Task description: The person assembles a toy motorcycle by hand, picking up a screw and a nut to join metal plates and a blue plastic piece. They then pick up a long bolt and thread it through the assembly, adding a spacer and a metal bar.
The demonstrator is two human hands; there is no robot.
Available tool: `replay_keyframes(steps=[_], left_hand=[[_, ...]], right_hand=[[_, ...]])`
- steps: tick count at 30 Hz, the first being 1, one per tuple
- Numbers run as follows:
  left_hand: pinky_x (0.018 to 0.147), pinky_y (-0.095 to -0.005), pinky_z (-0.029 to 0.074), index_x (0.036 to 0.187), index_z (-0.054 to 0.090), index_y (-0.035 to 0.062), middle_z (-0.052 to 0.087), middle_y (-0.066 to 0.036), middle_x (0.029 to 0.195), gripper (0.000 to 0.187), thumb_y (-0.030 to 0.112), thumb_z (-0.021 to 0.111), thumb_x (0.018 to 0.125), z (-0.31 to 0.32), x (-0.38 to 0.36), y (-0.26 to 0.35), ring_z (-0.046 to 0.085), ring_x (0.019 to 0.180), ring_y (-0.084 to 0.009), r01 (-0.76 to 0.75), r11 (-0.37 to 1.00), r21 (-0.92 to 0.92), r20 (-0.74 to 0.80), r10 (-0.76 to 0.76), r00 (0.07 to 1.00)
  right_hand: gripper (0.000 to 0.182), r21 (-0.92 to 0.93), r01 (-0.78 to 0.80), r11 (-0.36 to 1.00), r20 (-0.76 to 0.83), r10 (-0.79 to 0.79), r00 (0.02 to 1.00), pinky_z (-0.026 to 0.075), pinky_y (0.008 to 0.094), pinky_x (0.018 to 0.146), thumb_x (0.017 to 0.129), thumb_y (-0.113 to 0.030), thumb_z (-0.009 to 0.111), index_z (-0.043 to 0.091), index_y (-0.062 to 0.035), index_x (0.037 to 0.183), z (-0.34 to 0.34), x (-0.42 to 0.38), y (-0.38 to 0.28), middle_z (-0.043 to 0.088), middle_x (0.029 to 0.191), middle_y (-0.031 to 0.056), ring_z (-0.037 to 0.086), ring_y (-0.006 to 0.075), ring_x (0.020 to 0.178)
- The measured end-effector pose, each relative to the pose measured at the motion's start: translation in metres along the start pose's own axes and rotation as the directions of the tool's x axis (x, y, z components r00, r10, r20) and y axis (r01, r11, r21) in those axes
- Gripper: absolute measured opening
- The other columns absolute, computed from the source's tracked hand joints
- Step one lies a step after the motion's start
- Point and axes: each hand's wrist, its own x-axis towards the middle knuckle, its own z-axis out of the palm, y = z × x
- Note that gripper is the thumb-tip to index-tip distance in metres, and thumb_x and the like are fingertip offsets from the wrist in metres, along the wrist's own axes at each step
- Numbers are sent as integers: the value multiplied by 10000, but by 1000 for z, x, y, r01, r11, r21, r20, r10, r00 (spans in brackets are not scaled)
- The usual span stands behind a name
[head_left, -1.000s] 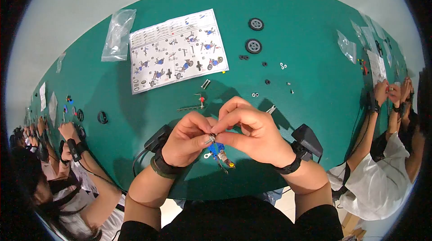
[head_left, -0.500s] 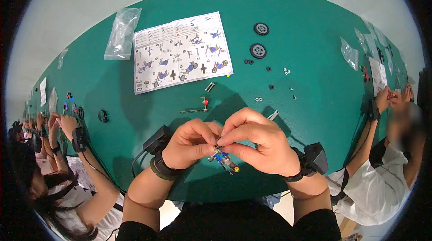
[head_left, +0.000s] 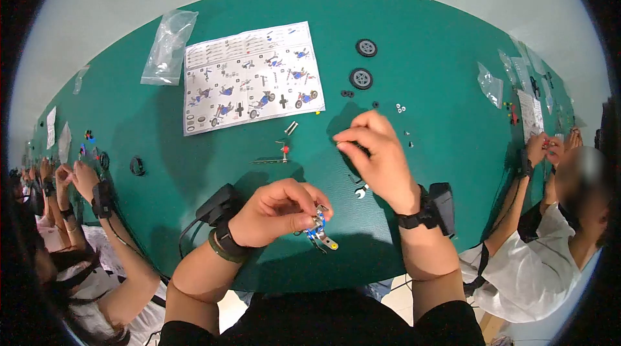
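Note:
My left hand (head_left: 275, 213) is closed round a small blue and silver toy model (head_left: 319, 235), with a yellow-tipped metal strip pointing down and right. My right hand (head_left: 380, 158) is apart from it, over the table farther forward. Its thumb and forefinger are pinched together; whatever they hold is too small to make out. Below that hand lies a small silver wrench (head_left: 361, 191), partly in shadow. A metal strip piece with a red part (head_left: 285, 150) lies ahead of my left hand, and close behind it are some screws (head_left: 291, 128).
A printed instruction sheet (head_left: 249, 77) and a clear plastic bag (head_left: 167, 48) lie at the back left. Two wheels (head_left: 361, 79) sit behind my right hand, near small nuts (head_left: 401, 108). A black tyre (head_left: 137, 165) is at left. Other people work on both sides.
My right hand has left the model and moved forward and right, its fingers still pinched. The wrench now shows more fully. My left hand keeps hold of the model.

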Motion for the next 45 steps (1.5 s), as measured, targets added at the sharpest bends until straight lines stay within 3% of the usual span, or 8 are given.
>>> replay_keyframes(steps=[6,10,16,31,34,37,43,45], left_hand=[[787,-368,497,928,568,77,633,-197,1011,108,80,667,885,4,1,0,636,902,-254,10,997,78,-96,-3,995],[788,-368,498,927,571,80,630,-198,1011,103,80,665,884,2,0,0,637,907,-261,2,997,72,-84,4,996],[806,-374,491,936,572,82,624,-205,1015,107,82,664,883,-1,-1,0,635,908,-269,-12,999,35,-75,15,997],[799,-295,483,964,590,52,628,-186,1097,102,-13,620,892,-1,0,-1,608,940,-184,-31,999,10,17,30,999],[784,-287,482,970,589,54,627,-181,1098,102,-9,618,895,-4,-1,-2,606,940,-177,-25,999,29,25,25,999],[783,-286,480,975,588,55,624,-175,1100,89,10,617,904,-5,-1,-1,602,950,-179,-32,999,21,3,32,999],[830,-315,463,992,568,61,610,-165,1108,90,43,615,917,-6,0,-3,592,994,-205,-70,997,-43,-47,68,997],[851,-330,458,997,560,64,605,-161,1108,98,44,613,917,-6,0,-3,590,1009,-216,-80,992,-100,-50,76,996]], right_hand=[[173,-121,38,992,86,-28,996,378,380,751,753,-65,720,716,-117,918,3,-3,-1,558,910,39,542,237,894],[146,-118,-36,992,-113,23,993,438,382,717,739,-73,736,719,-88,884,-20,4,11,590,858,70,572,274,840],[125,-116,-401,909,-288,356,889,488,315,689,798,-23,693,715,-28,920,-61,2,47,616,862,112,606,229,752],[73,-300,-311,902,-256,238,937,487,314,655,820,3,655,604,21,869,-57,-2,56,609,814,131,605,235,705],[55,17,-445,895,-322,426,845,480,279,659,864,-30,652,617,6,885,-53,5,28,630,826,83,599,164,720],[65,498,-375,782,-133,497,858,473,243,666,901,-71,646,648,-16,936,-42,4,-14,637,836,25,578,92,748],[150,751,-374,544,273,260,926,474,211,696,898,7,628,672,-30,1037,-19,-10,-48,624,983,32,581,67,822],[158,721,-359,593,274,232,933,479,214,707,898,15,625,672,-31,1041,-17,-12,-53,622,985,34,586,70,846]])
